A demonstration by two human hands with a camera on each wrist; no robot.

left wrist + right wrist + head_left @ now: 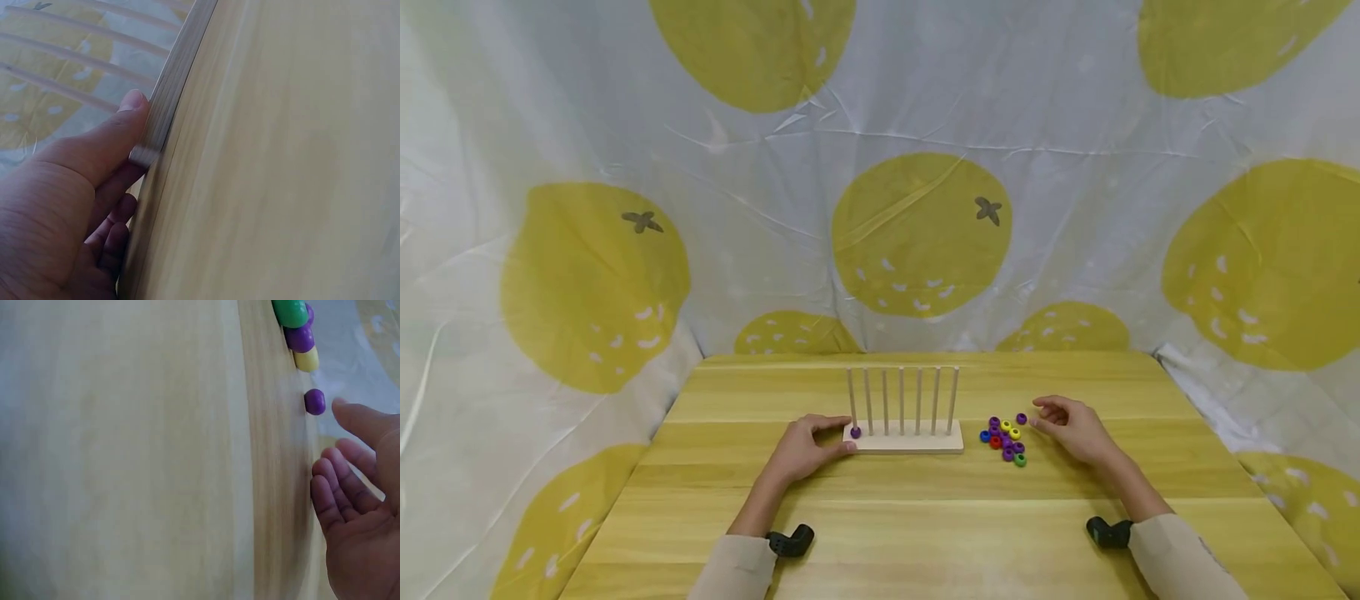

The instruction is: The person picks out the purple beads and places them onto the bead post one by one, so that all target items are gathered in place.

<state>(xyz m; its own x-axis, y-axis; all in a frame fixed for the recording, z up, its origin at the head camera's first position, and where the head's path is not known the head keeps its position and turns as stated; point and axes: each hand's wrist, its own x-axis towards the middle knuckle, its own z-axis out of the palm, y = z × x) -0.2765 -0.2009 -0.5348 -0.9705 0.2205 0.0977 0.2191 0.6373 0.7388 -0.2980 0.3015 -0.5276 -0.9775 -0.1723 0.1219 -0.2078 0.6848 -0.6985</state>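
A wooden peg rack (902,442) with a row of several upright dowels stands near the table's middle. One purple bead (855,432) sits at the foot of its leftmost dowel. My left hand (801,450) holds the rack's left end between thumb and fingers; the left wrist view shows the thumb (132,103) against the base. To the right of the rack lies a loose cluster of beads, among them a red bead (996,442), a blue bead (985,436) and a green bead (1019,459). My right hand (1075,429), relaxed and holding nothing, hovers beside a separate purple bead (315,402).
The wooden table (925,533) reaches back to a hanging cloth (1060,250) printed with yellow fruit. Black wrist cameras are strapped at the left wrist (792,542) and the right wrist (1108,533).
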